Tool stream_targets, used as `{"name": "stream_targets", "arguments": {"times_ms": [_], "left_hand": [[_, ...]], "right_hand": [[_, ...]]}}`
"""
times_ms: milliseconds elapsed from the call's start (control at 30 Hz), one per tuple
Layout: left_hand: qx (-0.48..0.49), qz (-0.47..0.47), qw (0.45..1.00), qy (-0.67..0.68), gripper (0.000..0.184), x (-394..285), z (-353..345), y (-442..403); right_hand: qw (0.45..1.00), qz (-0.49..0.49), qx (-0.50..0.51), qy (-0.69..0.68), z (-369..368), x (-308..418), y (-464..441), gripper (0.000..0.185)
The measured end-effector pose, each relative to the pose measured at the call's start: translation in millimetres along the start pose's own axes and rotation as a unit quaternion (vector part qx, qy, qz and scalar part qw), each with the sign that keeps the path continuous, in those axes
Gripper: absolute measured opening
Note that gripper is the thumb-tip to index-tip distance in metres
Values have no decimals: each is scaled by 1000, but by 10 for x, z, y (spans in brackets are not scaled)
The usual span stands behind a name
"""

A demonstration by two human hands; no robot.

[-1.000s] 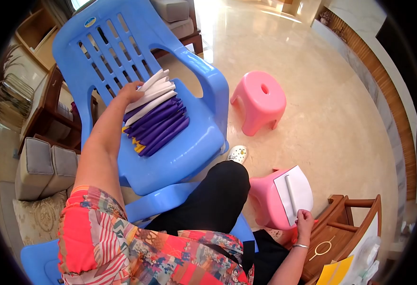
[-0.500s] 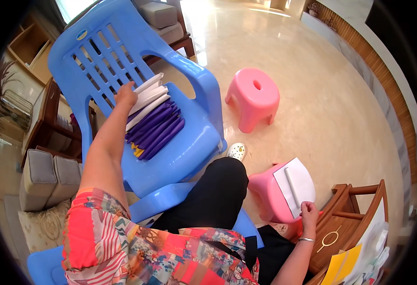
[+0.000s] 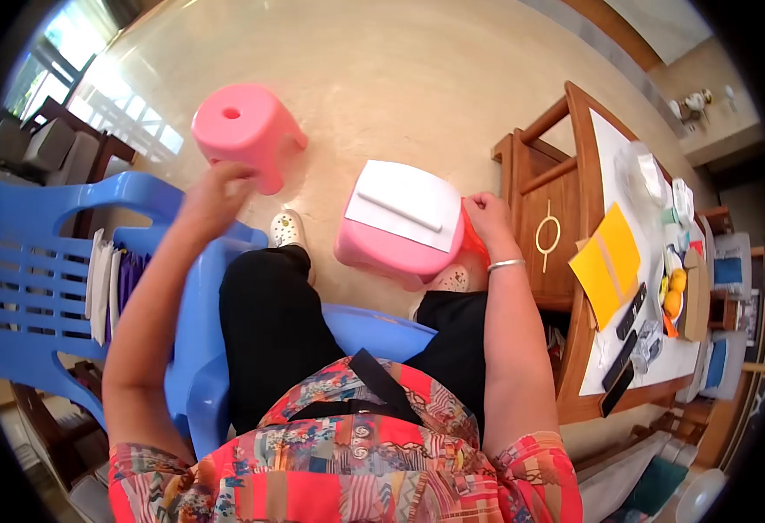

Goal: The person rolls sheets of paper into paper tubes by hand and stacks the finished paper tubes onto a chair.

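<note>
My left hand [image 3: 217, 199] is raised in the air in front of the farther pink stool [image 3: 236, 122], its fingers loosely stretched and nothing visible in them. My right hand [image 3: 489, 218] is closed at the right edge of the nearer pink stool [image 3: 382, 253], pinching a piece of thin red plastic [image 3: 470, 234]. On that stool lies a white sheet [image 3: 417, 193] with a slim white stick-like roll [image 3: 398, 209] across it. White folded strips [image 3: 99, 283] and purple folded strips [image 3: 130, 272] rest on the blue chair [image 3: 30, 261], partly hidden by my left arm.
A wooden table [image 3: 578, 383] at the right carries a yellow envelope [image 3: 607, 261], remote controls [image 3: 619, 370], fruit [image 3: 674, 292] and plastic packaging. My feet in white clogs [image 3: 287, 231] stand near the stools. Glossy tiled floor [image 3: 400, 78] extends ahead.
My left hand has left the strips on the blue chair and moved right, towards the stools. My right hand has shifted from the sheet's edge to the red plastic. The view has turned right.
</note>
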State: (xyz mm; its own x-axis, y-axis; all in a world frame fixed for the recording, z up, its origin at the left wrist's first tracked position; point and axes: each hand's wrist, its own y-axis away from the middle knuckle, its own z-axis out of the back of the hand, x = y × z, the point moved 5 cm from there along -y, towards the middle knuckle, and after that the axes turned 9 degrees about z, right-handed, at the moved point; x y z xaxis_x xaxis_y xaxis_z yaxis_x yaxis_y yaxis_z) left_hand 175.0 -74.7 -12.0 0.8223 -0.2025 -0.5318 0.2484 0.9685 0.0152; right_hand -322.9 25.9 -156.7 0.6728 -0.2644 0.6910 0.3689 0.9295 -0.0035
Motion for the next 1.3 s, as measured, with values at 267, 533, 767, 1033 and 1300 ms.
{"name": "stream_targets", "arguments": {"times_ms": [267,533,767,1033,1300], "left_hand": [[165,-60,969,-175,34,-957,-2252,-604],[82,-247,954,-152,36,-893,-2955,-500],[82,-239,960,-125,21,-765,-3084,-705],[95,-240,957,-131,19,-835,-3025,-665],[126,-223,955,-153,26,-866,-3033,-645]], "right_hand": [[993,-1,104,61,-133,259,135,24],[981,4,159,109,-275,277,198,21],[965,46,186,176,-447,200,252,26],[985,133,-52,96,946,1241,1066,30],[911,-155,-278,262,3258,-111,2358,29]]}}
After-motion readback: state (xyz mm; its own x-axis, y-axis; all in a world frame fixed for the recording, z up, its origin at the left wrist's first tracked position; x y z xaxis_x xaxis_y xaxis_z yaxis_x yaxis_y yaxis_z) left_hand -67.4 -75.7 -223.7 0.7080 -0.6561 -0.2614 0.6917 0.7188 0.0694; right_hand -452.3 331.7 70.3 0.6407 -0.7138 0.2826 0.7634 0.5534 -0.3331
